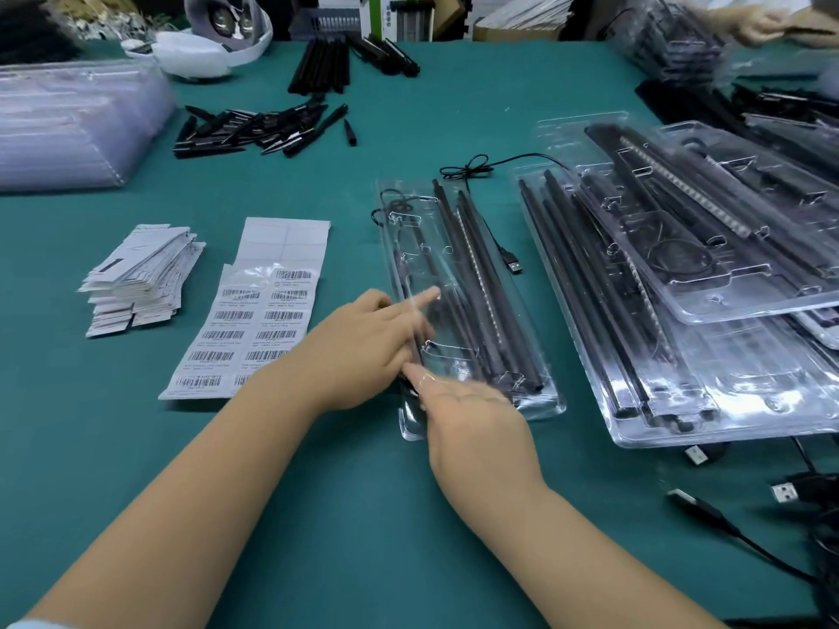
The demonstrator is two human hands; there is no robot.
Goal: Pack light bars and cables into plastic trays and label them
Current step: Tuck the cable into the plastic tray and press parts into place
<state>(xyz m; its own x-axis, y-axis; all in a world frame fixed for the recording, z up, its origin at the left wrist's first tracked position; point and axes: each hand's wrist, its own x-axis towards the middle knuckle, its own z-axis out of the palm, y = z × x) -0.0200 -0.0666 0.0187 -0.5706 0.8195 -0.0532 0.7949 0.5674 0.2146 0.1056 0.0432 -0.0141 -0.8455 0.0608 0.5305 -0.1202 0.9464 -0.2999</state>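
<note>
Both hands are working at the near end of a long clear plastic clamshell tray (458, 292) lying on the green table cover (318, 492). The person's left hand (363, 351) is resting on the tray's near left edge with its fingers stretched out fairly straight, the index finger pointing toward one o'clock — apparently pressing the tray down so it does not slide. The right hand (472, 419) is lying just beside it at the near corner, fingers extended and flat on the plastic, holding nothing; it looks to be pressing the lid shut over the contents.

Inside the tray, slim black light bars (488, 292) are lying lengthwise in their moulded channels, one showing its row of LED dots. A thin black USB cable (495, 240) is trailing out at twelve o'clock and along the tray's right side, its plug resting on the cloth, so the cable does not yet seem fully tucked in.

At nine o'clock from the hands, a white sheet of barcode labels (254, 329) is waiting within easy reach — sensibly placed for the labelling step. At three o'clock, a stack of filled clear trays (681, 311) is piling up, probably finished packs.
</note>
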